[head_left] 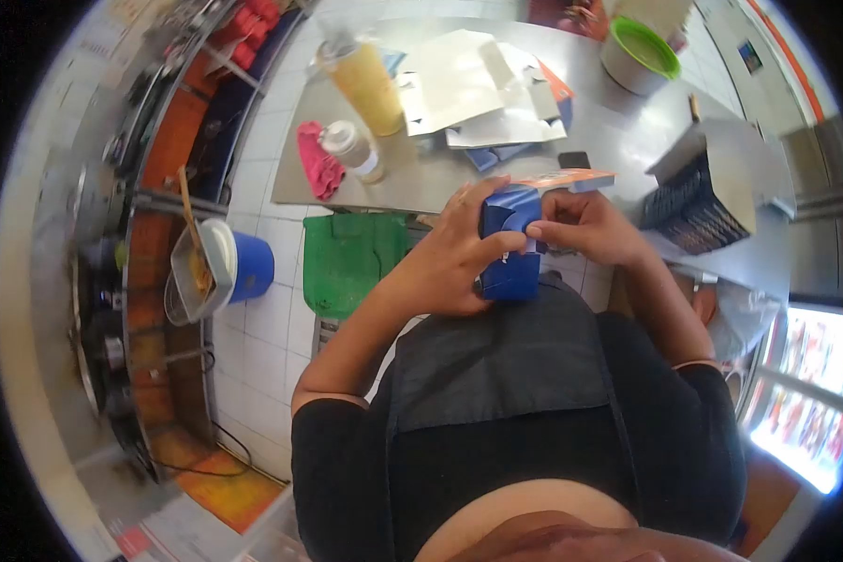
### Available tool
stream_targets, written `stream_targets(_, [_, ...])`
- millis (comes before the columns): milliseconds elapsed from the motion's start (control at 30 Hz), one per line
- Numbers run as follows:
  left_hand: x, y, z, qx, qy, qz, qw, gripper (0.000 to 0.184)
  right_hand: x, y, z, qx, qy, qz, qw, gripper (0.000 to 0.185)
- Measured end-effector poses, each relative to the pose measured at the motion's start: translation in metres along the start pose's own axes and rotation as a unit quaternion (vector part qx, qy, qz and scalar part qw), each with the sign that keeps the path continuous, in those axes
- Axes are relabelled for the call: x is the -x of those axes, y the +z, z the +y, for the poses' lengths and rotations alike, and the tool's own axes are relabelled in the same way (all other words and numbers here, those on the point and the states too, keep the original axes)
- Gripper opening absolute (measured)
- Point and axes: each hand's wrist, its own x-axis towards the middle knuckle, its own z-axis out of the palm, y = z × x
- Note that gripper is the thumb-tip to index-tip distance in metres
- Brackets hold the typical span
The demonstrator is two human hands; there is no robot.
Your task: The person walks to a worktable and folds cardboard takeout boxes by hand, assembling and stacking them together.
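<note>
The blue carton (511, 281) is in both hands, by the near edge of the table (421, 180), close against the apron (501, 361). The left hand (445, 258) is wrapped part-open around its left side. That hold should stay firm but light, as thin card would likely buckle if squeezed. The right hand (595, 227) is nearly closed, thumb and finger pinching a flap (520, 225) at the upper part; easing it squarely along its crease, without forcing, should spare the corners.

Counted, largest first: one table; pale opened card (454, 80) at the far side, overlapping, so the number of sheets cannot be told; one dark printed carton (693, 201), right; one green-rimmed tub (632, 70), far right; two bottles, left, one large yellow (365, 89), one smaller with a pale cap (354, 150); one pink cloth (318, 164), left.
</note>
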Motion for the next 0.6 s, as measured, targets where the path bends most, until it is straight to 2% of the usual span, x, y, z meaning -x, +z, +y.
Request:
stream_targets(67, [-0.013,0.002,0.002,0.041,0.008,-0.035,0.999,0.062,0.013,-0.018,-0.011,-0.021,0.01,-0.013,1.0,0.026])
stream_targets(200, [-0.047,0.01,0.007,0.099,0.023,-0.101,0.99,0.06,0.039,-0.058,-0.006,0.029,0.01,-0.014,0.999,0.023])
stream_targets(400, [-0.107,0.034,0.009,0.023,0.056,-0.102,0.993,0.061,0.077,-0.056,-0.009,0.042,0.008,0.099,0.994,0.03])
stream_targets(500, [-0.136,0.052,0.018,-0.014,0.072,-0.099,0.992,0.067,0.099,-0.073,-0.015,0.145,0.042,0.144,0.978,0.035])
stream_targets(600, [-0.178,0.074,0.032,-0.1,0.121,-0.068,0.985,0.072,0.116,-0.087,-0.019,0.159,-0.045,0.312,0.935,0.044])
